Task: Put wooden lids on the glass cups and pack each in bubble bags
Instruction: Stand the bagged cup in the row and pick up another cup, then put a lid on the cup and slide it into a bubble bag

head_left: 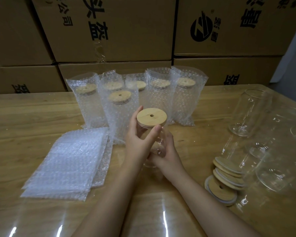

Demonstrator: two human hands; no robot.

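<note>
A: What sits at the centre of the frame?

B: A clear glass cup [156, 144], smooth and cylindrical, capped by a round wooden lid [151, 117] with a small hole in it. The left hand [140, 142] wraps its upper wall, thumb at the lid's rim; the right hand [167, 151] clasps its lower part.

A: And behind?

B: Six packed cups [121, 115] stand upright in knobbly bubble bags, pale wooden discs showing through the tops. Cardboard boxes [109, 28] fill the upper frame.

A: Lower left?

B: A flat stack of empty bubble bags [67, 161] on the glossy wooden table [24, 120].

A: Right side?

B: Bare glass cups [251, 112], some lying down, and loose lids [224, 180] with white sealing rings overlapping beside them.
</note>
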